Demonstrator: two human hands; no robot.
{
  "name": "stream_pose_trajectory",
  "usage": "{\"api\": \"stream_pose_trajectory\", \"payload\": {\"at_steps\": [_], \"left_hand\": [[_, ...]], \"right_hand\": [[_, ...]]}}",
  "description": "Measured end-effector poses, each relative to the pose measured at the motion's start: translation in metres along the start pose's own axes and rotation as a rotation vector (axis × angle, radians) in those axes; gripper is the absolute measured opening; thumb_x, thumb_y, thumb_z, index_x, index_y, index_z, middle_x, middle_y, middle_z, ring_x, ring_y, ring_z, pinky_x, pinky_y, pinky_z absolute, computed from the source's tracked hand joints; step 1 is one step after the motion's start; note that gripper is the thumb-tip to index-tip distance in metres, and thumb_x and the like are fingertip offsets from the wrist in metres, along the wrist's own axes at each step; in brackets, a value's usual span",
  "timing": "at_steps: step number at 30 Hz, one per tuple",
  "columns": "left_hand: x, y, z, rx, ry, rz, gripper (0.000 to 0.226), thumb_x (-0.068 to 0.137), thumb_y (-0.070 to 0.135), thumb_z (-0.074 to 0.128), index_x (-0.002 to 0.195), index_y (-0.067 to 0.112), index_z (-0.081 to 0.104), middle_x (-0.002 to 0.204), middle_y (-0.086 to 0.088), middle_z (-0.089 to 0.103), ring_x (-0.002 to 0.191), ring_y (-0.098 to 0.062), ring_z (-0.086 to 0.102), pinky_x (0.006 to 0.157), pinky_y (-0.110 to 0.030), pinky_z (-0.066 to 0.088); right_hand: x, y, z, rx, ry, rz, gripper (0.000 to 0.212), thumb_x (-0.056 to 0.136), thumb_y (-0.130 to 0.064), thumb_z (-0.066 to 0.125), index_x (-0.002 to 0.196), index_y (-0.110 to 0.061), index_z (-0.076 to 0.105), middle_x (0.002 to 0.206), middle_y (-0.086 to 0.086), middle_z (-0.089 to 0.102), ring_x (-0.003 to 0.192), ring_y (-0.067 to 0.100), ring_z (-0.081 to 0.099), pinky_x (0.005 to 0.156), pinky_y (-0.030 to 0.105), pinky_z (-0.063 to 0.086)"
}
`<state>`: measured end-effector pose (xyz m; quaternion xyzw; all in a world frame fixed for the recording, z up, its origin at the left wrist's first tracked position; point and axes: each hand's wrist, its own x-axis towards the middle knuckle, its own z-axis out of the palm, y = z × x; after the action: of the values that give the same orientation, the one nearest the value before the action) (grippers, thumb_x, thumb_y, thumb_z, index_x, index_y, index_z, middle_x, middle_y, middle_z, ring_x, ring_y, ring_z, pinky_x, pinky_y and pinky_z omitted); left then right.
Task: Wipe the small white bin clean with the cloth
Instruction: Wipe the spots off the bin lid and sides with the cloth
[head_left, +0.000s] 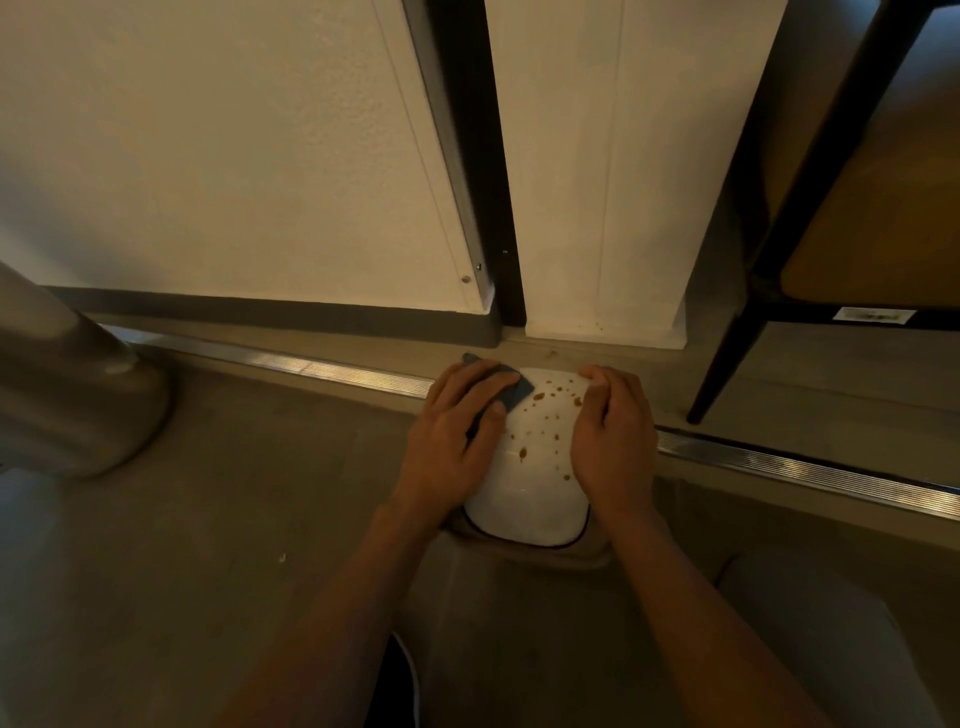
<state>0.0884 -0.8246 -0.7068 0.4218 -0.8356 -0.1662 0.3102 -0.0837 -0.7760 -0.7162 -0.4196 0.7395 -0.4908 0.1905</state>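
Bin: I see the small white bin (530, 483) on the floor (208, 519), brown-spotted.
Left hand (452, 436): fingers flat, pressing the dark cloth (506, 392) onto its far-left side.
Right hand (615, 431): fingers curled, gripping its right edge.

cloth (506, 387) mostly under left hand (457, 431), chair (852, 218) cut off
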Motion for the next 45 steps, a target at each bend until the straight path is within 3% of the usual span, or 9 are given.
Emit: {"api": "stream_pose_trajectory", "payload": {"at_steps": [5,8,12,15,21,30,36,41,45], "left_hand": [[0.010,0.001,0.002,-0.171,0.008,-0.261,0.031,0.100,0.037,0.043,0.126,0.031,0.059,0.129,0.013,0.050,0.119,-0.005,0.049,0.105,-0.030,0.044],[0.035,0.009,-0.001,-0.071,-0.075,-0.453,0.030,0.103,0.037,0.041,0.125,0.032,0.061,0.124,0.008,0.054,0.109,-0.011,0.054,0.096,-0.034,0.047],[0.023,0.019,0.003,0.116,-0.048,-0.269,0.039,0.102,0.041,0.036,0.131,0.029,0.059,0.133,0.005,0.055,0.118,-0.016,0.054,0.097,-0.036,0.048],[-0.005,0.016,0.006,0.138,0.018,-0.161,0.044,0.102,0.040,0.035,0.138,0.025,0.055,0.146,0.003,0.048,0.135,-0.018,0.043,0.108,-0.023,0.036],[-0.046,0.016,0.013,0.006,0.098,-0.177,0.042,0.105,0.033,0.038,0.145,0.023,0.043,0.159,0.000,0.029,0.147,-0.021,0.030,0.114,-0.047,0.038],[-0.073,0.016,0.020,0.050,0.055,-0.182,0.047,0.105,0.035,0.035,0.151,0.029,0.028,0.164,-0.003,0.015,0.152,-0.027,0.018,0.117,-0.047,0.034],[-0.056,0.012,0.015,0.016,0.081,-0.158,0.045,0.105,0.028,0.039,0.149,0.021,0.037,0.162,-0.003,0.024,0.150,-0.024,0.024,0.114,-0.048,0.038],[-0.023,0.010,0.007,0.032,0.055,-0.212,0.044,0.104,0.034,0.035,0.146,0.024,0.043,0.156,0.002,0.032,0.144,-0.014,0.031,0.114,-0.015,0.022],[0.016,0.004,0.000,0.015,-0.078,-0.247,0.037,0.104,0.033,0.037,0.136,0.025,0.053,0.142,0.000,0.049,0.127,-0.017,0.048,0.104,-0.030,0.042]], "right_hand": [[0.000,0.000,-0.001,-0.013,-0.017,-0.013,0.031,0.104,-0.027,0.034,0.121,-0.018,0.059,0.120,0.000,0.058,0.111,0.014,0.052,0.090,0.022,0.036],[0.000,0.000,-0.002,-0.005,-0.011,-0.017,0.031,0.105,-0.026,0.034,0.120,-0.017,0.060,0.119,0.002,0.059,0.111,0.017,0.054,0.091,0.024,0.037],[-0.001,-0.001,-0.002,-0.018,-0.009,-0.006,0.033,0.105,-0.027,0.033,0.122,-0.017,0.059,0.121,0.003,0.059,0.112,0.017,0.053,0.091,0.023,0.035],[-0.001,-0.002,-0.001,-0.037,0.000,-0.004,0.033,0.105,-0.026,0.033,0.122,-0.018,0.059,0.122,0.003,0.059,0.113,0.017,0.053,0.091,0.023,0.036],[-0.001,-0.001,-0.001,-0.016,-0.011,-0.015,0.033,0.105,-0.027,0.033,0.124,-0.018,0.059,0.124,0.003,0.059,0.114,0.018,0.053,0.093,0.025,0.038],[-0.001,-0.002,-0.002,-0.029,-0.012,-0.034,0.032,0.105,-0.027,0.034,0.123,-0.019,0.059,0.122,0.002,0.060,0.114,0.017,0.055,0.096,0.027,0.042],[-0.001,-0.004,-0.003,-0.057,-0.010,-0.048,0.031,0.106,-0.021,0.036,0.124,-0.015,0.059,0.124,0.004,0.059,0.111,0.015,0.055,0.094,0.024,0.041],[0.001,-0.005,-0.003,-0.043,-0.015,-0.041,0.031,0.105,-0.020,0.036,0.124,-0.014,0.060,0.124,0.003,0.058,0.108,0.006,0.050,0.093,0.020,0.038],[0.000,-0.004,-0.003,-0.031,-0.018,-0.057,0.030,0.105,-0.019,0.036,0.123,-0.012,0.060,0.124,0.005,0.058,0.108,0.010,0.053,0.092,0.017,0.037]]}}
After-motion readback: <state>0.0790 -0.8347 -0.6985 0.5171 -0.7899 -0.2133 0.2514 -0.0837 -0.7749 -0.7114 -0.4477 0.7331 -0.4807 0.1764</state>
